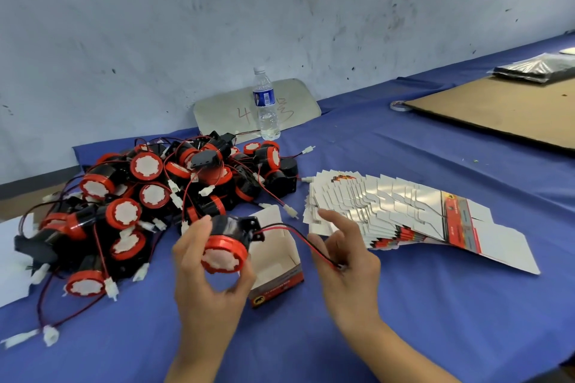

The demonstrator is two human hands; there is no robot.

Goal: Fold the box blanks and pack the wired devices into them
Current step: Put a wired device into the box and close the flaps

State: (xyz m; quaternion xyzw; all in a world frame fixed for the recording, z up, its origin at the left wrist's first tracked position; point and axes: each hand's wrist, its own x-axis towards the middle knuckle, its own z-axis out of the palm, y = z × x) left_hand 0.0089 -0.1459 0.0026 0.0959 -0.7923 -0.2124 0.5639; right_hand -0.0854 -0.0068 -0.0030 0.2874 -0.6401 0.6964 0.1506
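Observation:
My left hand (202, 274) grips a black wired device with a red ring and white face (225, 246), held above the blue table. Its red and black wire (298, 235) runs right to my right hand (345, 261), which pinches the wire's end near the palm, index finger raised. Just behind the device stands a folded open box (277, 267), white inside with a red printed side. A fanned stack of flat box blanks (404, 214) lies to the right. A pile of several more wired devices (161, 193) fills the left.
A water bottle (266, 102) stands at the back by the wall, in front of a leaning grey board (217, 115). A brown cardboard sheet (504, 109) and a tape roll (399, 106) lie at the far right. White paper (12, 261) lies at the left edge.

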